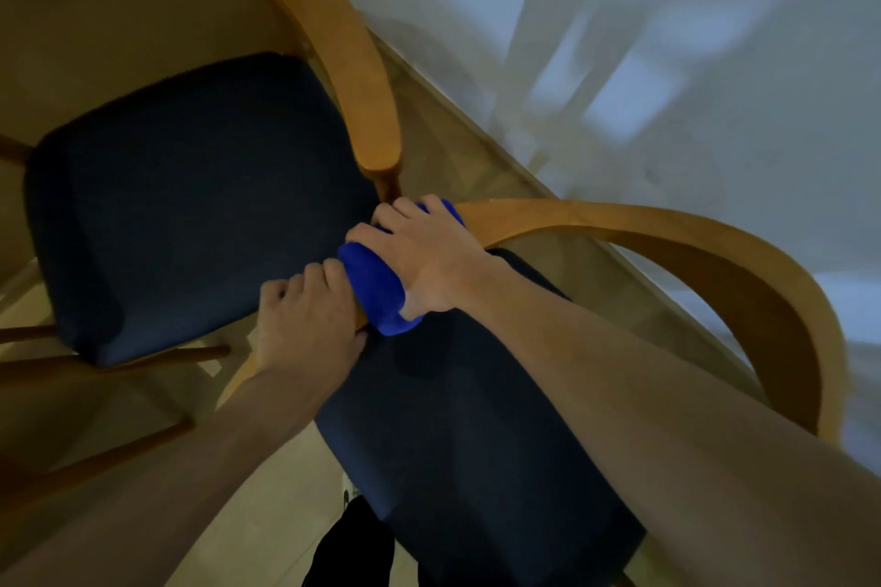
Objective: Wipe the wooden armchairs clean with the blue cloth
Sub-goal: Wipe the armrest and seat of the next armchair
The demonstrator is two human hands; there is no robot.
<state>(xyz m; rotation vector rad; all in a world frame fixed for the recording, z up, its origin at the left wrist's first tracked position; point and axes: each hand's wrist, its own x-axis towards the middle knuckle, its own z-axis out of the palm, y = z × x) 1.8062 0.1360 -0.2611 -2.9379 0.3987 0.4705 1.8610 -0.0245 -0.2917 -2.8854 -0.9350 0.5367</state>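
Sheer white curtains hang behind two wooden armchairs standing side by side on a pale floor. Likely risks: the blue cloth could bunch and slide off the near chair's armrest, or the light chair could shift under pressure. Right hand curls over the cloth, wrapping it around the armrest's front end. Left hand, fingers curled, grips the same armrest just below, steadying it.

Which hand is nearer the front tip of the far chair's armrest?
Right. The right hand lies on the blue cloth just below that armrest tip; the left hand grips the near chair's armrest farther down, beside the cloth.
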